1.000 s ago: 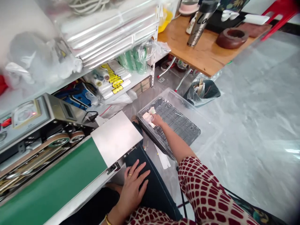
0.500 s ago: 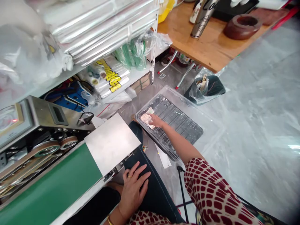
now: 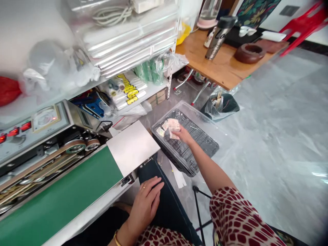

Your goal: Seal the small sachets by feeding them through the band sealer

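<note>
Right hand [image 3: 185, 134] closed on pale packets [image 3: 173, 125], over a dark tray [image 3: 205, 145] on grey marbled floor [image 3: 276, 136].

Nearer the body than that grip, the left hand [image 3: 146, 201] lies loosely spread on a thigh [image 3: 170, 205]; to the grip's left runs a green belt [image 3: 64, 191], and beyond it stands a wooden table [image 3: 217, 70]. The packets look small, flat, pinkish-white, and jut leftward from the fingertips; a loose packet [image 3: 161, 132] lies just past them.

Light glints on the glossy grey floor [image 3: 269, 136]; wooden table [image 3: 217, 68], 1 red chair [image 3: 306, 29], white shelving [image 3: 168, 83], pale wall [image 3: 28, 30].
</note>
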Motion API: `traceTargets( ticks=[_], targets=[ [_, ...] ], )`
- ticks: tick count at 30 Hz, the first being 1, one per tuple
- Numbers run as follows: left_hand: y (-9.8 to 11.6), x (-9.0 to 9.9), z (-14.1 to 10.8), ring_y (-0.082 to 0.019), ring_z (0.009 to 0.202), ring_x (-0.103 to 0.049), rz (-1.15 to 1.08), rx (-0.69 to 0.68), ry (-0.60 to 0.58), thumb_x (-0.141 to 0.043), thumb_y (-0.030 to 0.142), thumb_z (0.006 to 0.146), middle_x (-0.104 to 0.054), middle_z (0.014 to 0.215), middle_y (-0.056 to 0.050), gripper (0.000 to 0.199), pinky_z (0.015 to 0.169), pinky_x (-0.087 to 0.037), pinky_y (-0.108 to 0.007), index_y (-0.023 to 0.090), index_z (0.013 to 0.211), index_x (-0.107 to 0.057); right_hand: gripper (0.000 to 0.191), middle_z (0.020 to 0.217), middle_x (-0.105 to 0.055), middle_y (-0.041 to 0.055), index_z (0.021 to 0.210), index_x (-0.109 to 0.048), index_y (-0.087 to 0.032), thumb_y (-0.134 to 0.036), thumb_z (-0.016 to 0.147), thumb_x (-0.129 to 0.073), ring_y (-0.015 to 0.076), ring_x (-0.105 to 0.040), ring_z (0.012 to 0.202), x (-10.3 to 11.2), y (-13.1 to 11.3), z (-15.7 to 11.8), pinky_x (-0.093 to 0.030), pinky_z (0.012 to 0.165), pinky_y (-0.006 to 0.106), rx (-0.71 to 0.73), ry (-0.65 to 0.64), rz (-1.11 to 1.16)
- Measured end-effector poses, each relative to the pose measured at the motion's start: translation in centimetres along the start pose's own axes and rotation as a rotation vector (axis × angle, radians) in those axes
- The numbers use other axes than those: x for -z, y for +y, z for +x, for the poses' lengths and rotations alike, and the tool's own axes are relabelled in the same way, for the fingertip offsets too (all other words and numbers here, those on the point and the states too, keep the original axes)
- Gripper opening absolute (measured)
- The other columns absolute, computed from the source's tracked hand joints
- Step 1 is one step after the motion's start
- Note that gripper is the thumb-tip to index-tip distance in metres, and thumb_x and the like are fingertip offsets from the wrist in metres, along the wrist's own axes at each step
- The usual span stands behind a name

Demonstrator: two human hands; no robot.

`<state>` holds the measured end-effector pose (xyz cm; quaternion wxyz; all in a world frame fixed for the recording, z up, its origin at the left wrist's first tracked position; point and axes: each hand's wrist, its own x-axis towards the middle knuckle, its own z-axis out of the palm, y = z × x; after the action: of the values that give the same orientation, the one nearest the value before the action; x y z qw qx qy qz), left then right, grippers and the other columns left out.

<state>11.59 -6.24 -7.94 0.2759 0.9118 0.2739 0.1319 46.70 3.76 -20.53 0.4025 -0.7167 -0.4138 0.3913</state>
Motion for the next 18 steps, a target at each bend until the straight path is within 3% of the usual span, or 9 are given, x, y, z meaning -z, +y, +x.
traceTargets(
  ticks=[3,5,7,9,11,14,18],
  targets=[
    [0.9,2.9,1.7,-0.025,0.139,-0.044,-0.087,-0.069,0.192,-0.055,0.006,0.09,-0.055,0.14,-0.01,0.06,0.111,-0.044,-0.046,0.027,0.145,-0.043,0.058,0.125,-0.068,0.0079,0.128,-0.058,-0.019,-0.042,0.077,-0.075,0.0227,-0.065,0.11,2.4,-6.7,-3.4,-0.045,0.105,0.043,0.17,0.064,0.239],
    [1.3,5.1,3.7,-0.025,0.141,-0.042,-0.112,0.03,0.377,-0.058,0.008,0.089,-0.048,0.147,-0.011,0.069,0.115,-0.039,-0.048,0.03,0.15,-0.033,0.058,0.126,-0.067,0.0067,0.128,-0.058,-0.02,-0.041,0.077,-0.077,0.0226,-0.064,0.113,2.6,-12.0,-5.7,-0.044,0.107,0.043,0.276,0.035,0.287],
    [1.2,7.0,5.9,-0.027,0.145,-0.035,-0.18,0.21,0.469,-0.061,0.016,0.09,-0.033,0.158,-0.013,0.08,0.118,-0.033,-0.051,0.03,0.156,-0.018,0.057,0.125,-0.068,0.0058,0.126,-0.06,-0.021,-0.039,0.076,-0.079,0.0223,-0.063,0.115,1.5,-16.8,-7.5,-0.044,0.108,0.04,0.388,-0.031,0.311],
    [0.6,8.5,7.8,-0.029,0.15,-0.024,-0.234,0.242,0.493,-0.064,0.022,0.088,-0.02,0.164,-0.012,0.091,0.121,-0.027,-0.053,0.031,0.157,-0.006,0.056,0.127,-0.067,0.0047,0.127,-0.061,-0.022,-0.039,0.076,-0.079,0.0221,-0.062,0.117,-0.7,-20.2,-8.4,-0.044,0.109,0.039,0.486,-0.148,0.333],
    [-0.3,9.6,9.0,-0.028,0.152,-0.018,-0.278,0.253,0.486,-0.066,0.025,0.087,-0.015,0.166,-0.011,0.096,0.122,-0.021,-0.052,0.032,0.157,-0.002,0.057,0.13,-0.065,0.0043,0.128,-0.06,-0.023,-0.039,0.077,-0.078,0.0224,-0.06,0.121,-3.1,-22.1,-8.6,-0.044,0.109,0.038,0.545,-0.282,0.355],
    [-1.7,10.1,9.5,-0.027,0.149,-0.028,-0.374,0.318,0.443,-0.065,0.027,0.087,-0.022,0.164,-0.012,0.095,0.121,-0.025,-0.048,0.031,0.158,-0.001,0.058,0.129,-0.065,0.0048,0.131,-0.056,-0.023,-0.04,0.08,-0.076,0.0222,-0.061,0.118,-6.0,-22.3,-8.2,-0.047,0.105,0.038,0.547,-0.426,0.352],
    [-2.9,9.8,9.7,-0.027,0.138,-0.046,-0.453,0.406,0.42,-0.064,0.028,0.087,-0.039,0.155,-0.013,0.09,0.116,-0.034,-0.047,0.029,0.158,-0.008,0.062,0.13,-0.062,0.0047,0.134,-0.052,-0.025,-0.041,0.08,-0.077,0.0225,-0.059,0.12,-7.0,-21.1,-7.6,-0.045,0.106,0.039,0.55,-0.429,0.259]
  ],
)
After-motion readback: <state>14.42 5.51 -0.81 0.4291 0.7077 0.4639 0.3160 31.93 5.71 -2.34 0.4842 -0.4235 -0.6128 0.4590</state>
